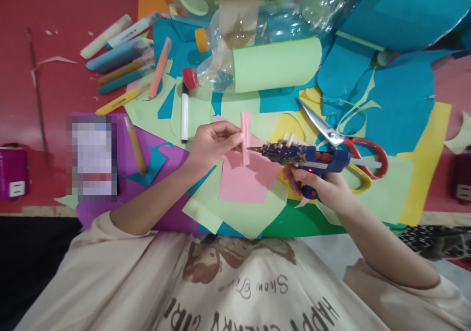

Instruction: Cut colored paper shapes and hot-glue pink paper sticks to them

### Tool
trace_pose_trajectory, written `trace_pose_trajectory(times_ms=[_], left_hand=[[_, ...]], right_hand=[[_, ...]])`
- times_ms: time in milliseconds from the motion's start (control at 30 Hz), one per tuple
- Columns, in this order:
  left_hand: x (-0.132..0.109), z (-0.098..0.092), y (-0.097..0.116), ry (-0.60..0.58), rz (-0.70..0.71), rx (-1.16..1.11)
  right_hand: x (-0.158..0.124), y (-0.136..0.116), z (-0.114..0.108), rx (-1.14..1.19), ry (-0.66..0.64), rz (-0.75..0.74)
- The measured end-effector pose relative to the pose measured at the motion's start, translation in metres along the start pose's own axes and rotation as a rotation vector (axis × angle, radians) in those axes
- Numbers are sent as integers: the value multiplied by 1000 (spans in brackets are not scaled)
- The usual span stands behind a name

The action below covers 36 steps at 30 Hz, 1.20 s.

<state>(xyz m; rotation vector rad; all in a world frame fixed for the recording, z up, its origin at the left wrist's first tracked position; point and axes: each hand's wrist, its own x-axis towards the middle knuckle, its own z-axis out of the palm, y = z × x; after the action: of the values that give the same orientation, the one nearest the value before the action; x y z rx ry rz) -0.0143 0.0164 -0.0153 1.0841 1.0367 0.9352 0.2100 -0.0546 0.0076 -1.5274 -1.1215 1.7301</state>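
Left hand (217,141) pinching pink strip (246,133) over pink sheet (245,186), near centre; right hand (327,186) wrapping round blue glue gun (312,159), nozzle (255,149) pointing left at strip; scissors (333,135) lying just beyond, right; green-wrapped bottle (277,66) resting far, centre.

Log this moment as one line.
left hand: holds pink strip | right hand: holds glue gun, nozzle by strip | scissors: partly hidden by gun

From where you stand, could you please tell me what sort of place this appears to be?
It looks like a craft workspace, though whether at a school or home I cannot tell. The right hand holds a blue glue gun, with scissors and cut coloured paper nearby.
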Motion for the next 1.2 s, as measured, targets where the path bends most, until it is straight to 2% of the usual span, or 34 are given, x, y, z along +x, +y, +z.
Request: trace_pose_trajectory(times_ms=[367, 667, 1200], left_hand=[[0, 2, 0, 40, -4, -52], [1, 0, -6, 108, -29, -57], [2, 1, -5, 139, -46, -126]], right_hand=[[-3, 1, 3, 22, 20, 71], [-4, 3, 0, -15, -22, 51], [-7, 7, -2, -48, -51, 70]])
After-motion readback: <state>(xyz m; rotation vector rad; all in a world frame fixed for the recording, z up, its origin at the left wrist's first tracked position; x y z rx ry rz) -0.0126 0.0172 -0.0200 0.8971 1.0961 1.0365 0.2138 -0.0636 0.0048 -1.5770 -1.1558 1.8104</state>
